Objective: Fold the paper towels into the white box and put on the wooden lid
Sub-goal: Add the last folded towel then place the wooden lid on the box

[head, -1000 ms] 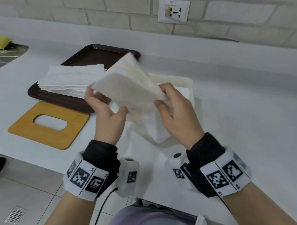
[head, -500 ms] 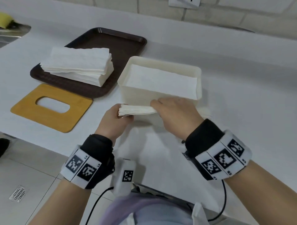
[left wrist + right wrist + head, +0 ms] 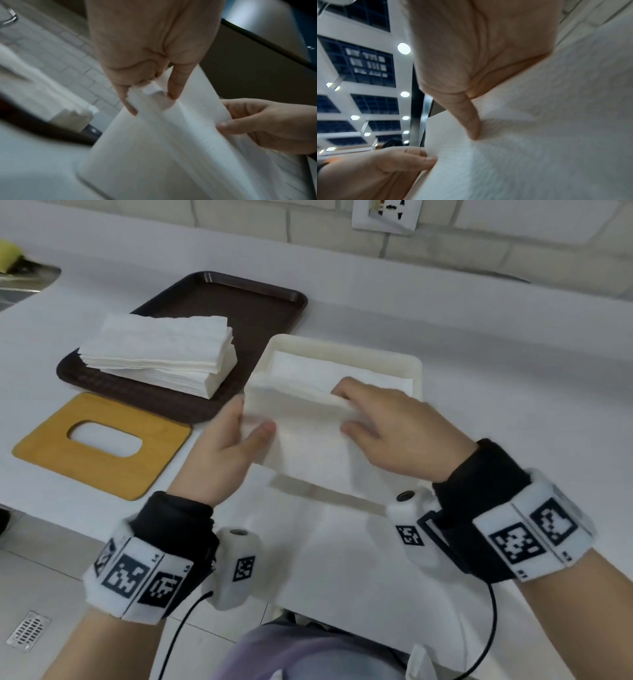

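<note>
Now, towel [image 3: 308, 436]: being held up over the near side of the box, both hands gripping its upper part, lower part hanging toward 6 o'clock above the counter.
Left hand [image 3: 226, 453]: pinching the towel's left edge, thumb lying on the front face, fingers going behind; the left wrist view is showing fingertips [image 3: 173, 93] nipping a crease in the sheet.
Right hand [image 3: 394, 433]: gripping the towel's right upper edge, fingers curling over the top fold, thumb pressing on the front.
Box [image 3: 416, 371]: sitting at 12 o'clock from the hands, open, a flat white sheet lying inside.
Lid [image 3: 102, 470]: lying flat on the counter at 9 o'clock from the hands, well apart from the box, its oval slot facing up.
Stack [image 3: 161, 354]: resting on the tray's near half, at 10 o'clock from the box.
Tray [image 3: 260, 313]: sitting just beside the box's left wall, touching or nearly touching the lid's far edge.
Counter [image 3: 513, 405]: carrying everything.
</note>
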`<state>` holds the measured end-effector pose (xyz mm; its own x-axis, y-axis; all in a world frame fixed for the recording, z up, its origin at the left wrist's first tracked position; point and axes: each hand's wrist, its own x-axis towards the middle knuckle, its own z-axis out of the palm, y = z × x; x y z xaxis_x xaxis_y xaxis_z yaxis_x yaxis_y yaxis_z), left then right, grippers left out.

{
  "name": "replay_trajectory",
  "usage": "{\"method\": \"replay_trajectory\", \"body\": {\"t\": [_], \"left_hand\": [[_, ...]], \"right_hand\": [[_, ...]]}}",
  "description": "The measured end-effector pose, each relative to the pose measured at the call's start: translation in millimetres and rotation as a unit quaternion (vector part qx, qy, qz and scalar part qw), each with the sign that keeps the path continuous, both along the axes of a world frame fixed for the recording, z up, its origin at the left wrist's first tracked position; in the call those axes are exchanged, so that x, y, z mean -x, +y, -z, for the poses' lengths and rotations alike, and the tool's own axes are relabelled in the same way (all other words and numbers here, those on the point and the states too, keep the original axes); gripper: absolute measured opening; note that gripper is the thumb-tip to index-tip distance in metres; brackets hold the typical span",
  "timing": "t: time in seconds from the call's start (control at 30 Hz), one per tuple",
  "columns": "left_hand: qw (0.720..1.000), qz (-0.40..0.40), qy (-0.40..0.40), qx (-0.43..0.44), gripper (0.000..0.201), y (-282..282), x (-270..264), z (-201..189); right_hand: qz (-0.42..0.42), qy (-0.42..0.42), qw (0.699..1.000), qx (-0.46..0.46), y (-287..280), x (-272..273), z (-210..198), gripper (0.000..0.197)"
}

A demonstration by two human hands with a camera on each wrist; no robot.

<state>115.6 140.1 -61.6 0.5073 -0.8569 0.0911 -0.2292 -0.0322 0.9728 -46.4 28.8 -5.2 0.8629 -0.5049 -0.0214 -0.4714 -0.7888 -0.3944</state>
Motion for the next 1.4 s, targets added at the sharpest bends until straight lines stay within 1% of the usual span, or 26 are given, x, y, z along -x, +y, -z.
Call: {"method": "replay_trajectory", "body": {"t": [0.1, 0.13, 0.17, 0.2, 0.23, 0.27, 0.3, 0.33, 0.37, 0.47, 0.53, 0.6, 0.63, 0.7, 0.77, 0.83, 0.9, 1.0, 1.13, 1.17, 1.2, 1.27, 1.3, 1.33, 1.37, 1.4], "left_hand": [[0.998, -0.032, 0.037, 0.028, 0.024, -4, -14, -19], [0.997, -0.044, 0.049, 0.037, 0.021, -6, -19, -25], [0.996, -0.050, 0.058, 0.043, 0.018, -9, -24, -32], [0.996, -0.056, 0.059, 0.043, 0.017, -13, -28, -38], [0.996, -0.062, 0.056, 0.043, 0.020, -18, -32, -43], [0.995, -0.071, 0.051, 0.042, 0.021, -26, -35, -47], [0.995, -0.078, 0.049, 0.039, 0.021, -34, -37, -50], [0.995, -0.084, 0.047, 0.035, 0.021, -44, -39, -51], [0.995, -0.091, 0.041, 0.026, 0.024, -55, -40, -51], [0.993, -0.111, -0.025, -0.044, 0.037, -83, -42, -45], [0.986, -0.095, -0.068, -0.118, 0.052, -93, -42, -38], [0.972, -0.065, -0.135, -0.181, 0.067, -97, -40, -33], [0.965, -0.045, -0.168, -0.197, 0.068, -98, -38, -32], [0.939, -0.007, -0.246, -0.240, 0.058, -99, -35, -32], [0.913, 0.013, -0.301, -0.276, 0.047, -98, -35, -33], [0.906, 0.023, -0.309, -0.288, 0.045, -96, -38, -35], [0.899, 0.033, -0.319, -0.299, 0.046, -94, -39, -36], [0.862, 0.069, -0.380, -0.328, 0.050, -95, -37, -39], [0.826, 0.105, -0.415, -0.368, 0.054, -99, -34, -45], [0.807, 0.117, -0.440, -0.375, 0.053, -99, -33, -46], [0.780, 0.128, -0.483, -0.376, 0.052, -98, -31, -45], [0.726, 0.138, -0.582, -0.340, 0.050, -97, -29, -44], [0.712, 0.144, -0.611, -0.315, 0.048, -97, -29, -44], [0.708, 0.157, -0.618, -0.303, 0.044, -97, -29, -43], [0.717, 0.175, -0.600, -0.307, 0.038, -97, -29, -44], [0.727, 0.197, -0.573, -0.324, 0.032, -98, -29, -44]], "right_hand": [[0.032, -0.033, 0.996, -0.079, -22, 13, -10, 0.022], [0.044, -0.057, 0.992, -0.101, -29, 17, -11, 0.022], [0.060, -0.098, 0.985, -0.131, -36, 20, -11, 0.021], [0.083, -0.158, 0.969, -0.173, -41, 21, -10, 0.020], [0.115, -0.224, 0.941, -0.227, -45, 20, -10, 0.021], [0.149, -0.282, 0.905, -0.280, -49, 18, -10, 0.024], [0.174, -0.324, 0.874, -0.318, -53, 14, -10, 0.027], [0.191, -0.340, 0.857, -0.336, -57, 9, -10, 0.032], [0.197, -0.338, 0.855, -0.340, -60, 4, -9, 0.038], [0.216, -0.279, 0.887, -0.299, -69, -8, -7, 0.058], [0.243, -0.231, 0.900, -0.280, -74, -10, 0, 0.071], [0.249, -0.176, 0.915, -0.265, -76, -11, 7, 0.075], [0.247, -0.134, 0.929, -0.241, -76, -11, 9, 0.073], [0.229, -0.058, 0.954, -0.186, -77, -10, 12, 0.066], [0.215, 0.000, 0.965, -0.152, -75, -10, 11, 0.056], [0.208, 0.042, 0.968, -0.133, -74, -9, 10, 0.049], [0.190, 0.102, 0.971, -0.104, -70, -9, 10, 0.044], [0.168, 0.183, 0.967, -0.053, -64, -11, 11, 0.041], [0.156, 0.226, 0.962, -0.006, -62, -11, 1, 0.038], [0.151, 0.238, 0.960, 0.000, -63, -12, -1, 0.037], [0.149, 0.252, 0.956, 0.008, -63, -12, -2, 0.037], [0.148, 0.276, 0.948, 0.050, -63, -13, -2, 0.037], [0.138, 0.273, 0.948, 0.089, -63, -13, -1, 0.036], [0.121, 0.265, 0.949, 0.124, -63, -13, 0, 0.035], [0.101, 0.259, 0.951, 0.137, -64, -14, 1, 0.035], [0.085, 0.261, 0.954, 0.120, -64, -14, 1, 0.036]]}}
